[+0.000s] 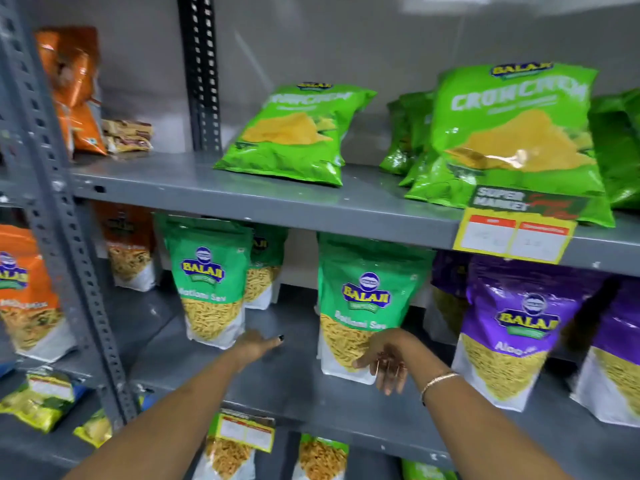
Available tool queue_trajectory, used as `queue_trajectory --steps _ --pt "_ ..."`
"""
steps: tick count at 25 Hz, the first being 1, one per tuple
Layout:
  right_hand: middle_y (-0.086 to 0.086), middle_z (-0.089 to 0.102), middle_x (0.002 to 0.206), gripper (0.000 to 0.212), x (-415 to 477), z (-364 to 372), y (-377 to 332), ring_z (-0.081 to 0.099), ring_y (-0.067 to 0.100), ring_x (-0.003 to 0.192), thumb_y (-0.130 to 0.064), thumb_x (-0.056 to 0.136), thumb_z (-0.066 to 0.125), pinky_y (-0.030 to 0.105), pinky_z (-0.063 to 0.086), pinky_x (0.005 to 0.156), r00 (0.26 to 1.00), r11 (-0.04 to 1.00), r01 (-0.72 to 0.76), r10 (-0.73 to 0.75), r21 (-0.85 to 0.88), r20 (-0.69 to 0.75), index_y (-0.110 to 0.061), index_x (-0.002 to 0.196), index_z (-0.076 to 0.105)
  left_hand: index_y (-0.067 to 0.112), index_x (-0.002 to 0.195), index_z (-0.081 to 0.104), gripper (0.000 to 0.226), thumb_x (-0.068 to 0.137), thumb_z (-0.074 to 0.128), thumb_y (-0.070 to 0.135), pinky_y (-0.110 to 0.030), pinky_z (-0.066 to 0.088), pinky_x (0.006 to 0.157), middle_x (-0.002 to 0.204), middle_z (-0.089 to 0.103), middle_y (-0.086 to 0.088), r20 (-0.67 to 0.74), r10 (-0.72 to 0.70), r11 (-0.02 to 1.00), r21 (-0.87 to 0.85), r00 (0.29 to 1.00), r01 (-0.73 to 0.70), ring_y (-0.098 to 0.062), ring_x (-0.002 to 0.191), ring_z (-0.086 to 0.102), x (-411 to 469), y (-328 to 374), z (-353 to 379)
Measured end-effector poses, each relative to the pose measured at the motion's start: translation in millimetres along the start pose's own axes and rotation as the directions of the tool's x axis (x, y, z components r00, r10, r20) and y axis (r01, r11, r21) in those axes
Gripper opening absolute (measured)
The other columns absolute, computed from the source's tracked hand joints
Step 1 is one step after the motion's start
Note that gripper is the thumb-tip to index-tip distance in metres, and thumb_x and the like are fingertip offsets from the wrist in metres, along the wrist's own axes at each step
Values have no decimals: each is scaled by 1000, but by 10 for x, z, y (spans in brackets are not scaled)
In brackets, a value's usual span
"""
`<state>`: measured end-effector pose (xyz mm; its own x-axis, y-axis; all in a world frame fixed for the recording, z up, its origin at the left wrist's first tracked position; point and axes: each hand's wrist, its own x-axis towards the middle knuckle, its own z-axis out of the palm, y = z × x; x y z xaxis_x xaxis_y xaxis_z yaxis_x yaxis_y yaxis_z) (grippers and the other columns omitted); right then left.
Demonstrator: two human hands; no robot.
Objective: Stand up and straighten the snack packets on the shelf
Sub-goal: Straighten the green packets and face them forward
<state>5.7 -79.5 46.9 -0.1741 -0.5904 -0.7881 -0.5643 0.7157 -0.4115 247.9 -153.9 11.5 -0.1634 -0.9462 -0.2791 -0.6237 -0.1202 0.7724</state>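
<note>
Both green sev packets stood upright on the grey shelf [277,375]; my right hand [386,362] loosely cupped one [360,306], my left hand [256,342] lay open, empty, beside the other [207,285].

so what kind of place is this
Most likely a supermarket snack aisle: grey metal shelving stocked with rows of branded snack packets, and a yellow price tag reading "super market" clipped to the shelf edge.

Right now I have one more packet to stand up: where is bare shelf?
Middle shelf: bare between the two green sev packets, where the left hand reaches. Crowded by the purple packets.
</note>
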Motion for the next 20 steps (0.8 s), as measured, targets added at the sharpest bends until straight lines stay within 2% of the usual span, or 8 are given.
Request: queue_trajectory --steps 3,5,6,8,11,14,17,20 --pt "2 66 46 33 39 411 -667 65 21 48 -41 86 55 27 53 41 996 988 75 -67 -136 66 -14 66 52 -5 134 44 65 91 43 44 -32 37 99 143 43 -26 -140 -95 987 -142 986 75 -34 130 45 194 -450 -544" --pt "3 65 60 28 21 810 -1106 66 27 77 -44 84 57 32 53 52 961 951 239 -260 -194 -93 -19 73 52 -8 135 40 82 80 52 52 -36 32 106 145 38 -29 -160 -105 980 -183 982 76 -36 133 40 406 -689 -864" --pt "6 68 82 20 -16 992 -1286 61 30 102 -42 83 59 35 52 65 911 921 327 -367 -213 -190 -22 89 56 -10 132 39 77 81 58 44 -37 32 106 145 35 -29 -175 -97 978 -201 980 61 -36 134 38 479 -740 -985" --pt "12 51 131 48 68 1267 -1584 41 26 131 -22 86 61 30 39 93 822 883 465 -459 -69 -337 -10 129 45 0 125 41 54 81 67 17 -37 35 102 144 38 -26 -212 -60 972 -233 975 9 -35 132 40 663 -854 -1156" --pt "10 46 134 65 384 1531 -1911 41 20 128 -5 77 69 27 35 101 745 715 645 -512 269 -428 0 133 35 1 124 47 59 72 74 7 -36 45 92 119 59 -16 -123 44 960 -270 991 -77 -31 111 57 887 -983 -1248" --pt "17 51 134 92 703 1743 -2010 50 29 124 -12 54 86 42 41 106 725 617 677 -465 401 -509 0 131 37 3 109 51 47 69 76 5 -37 49 87 117 65 -19 -73 85 952 -287 994 -102 -34 107 61 987 -1114 -1276" --pt "13 52 131 78 581 1880 -2039 50 24 119 6 66 75 29 41 95 725 594 670 -392 445 -566 -1 133 36 8 100 44 41 72 73 1 -30 42 75 114 63 -18 -58 118 955 -266 991 -130 -30 103 60 889 -1116 -1302" --pt "11 53 128 71 435 1984 -1943 48 22 123 5 71 71 26 41 93 734 646 642 -364 412 -574 0 133 36 9 101 41 47 71 76 12 -33 45 79 122 62 -18 0 143 971 -192 990 -140 -31 109 60 695 -1187 -1349"
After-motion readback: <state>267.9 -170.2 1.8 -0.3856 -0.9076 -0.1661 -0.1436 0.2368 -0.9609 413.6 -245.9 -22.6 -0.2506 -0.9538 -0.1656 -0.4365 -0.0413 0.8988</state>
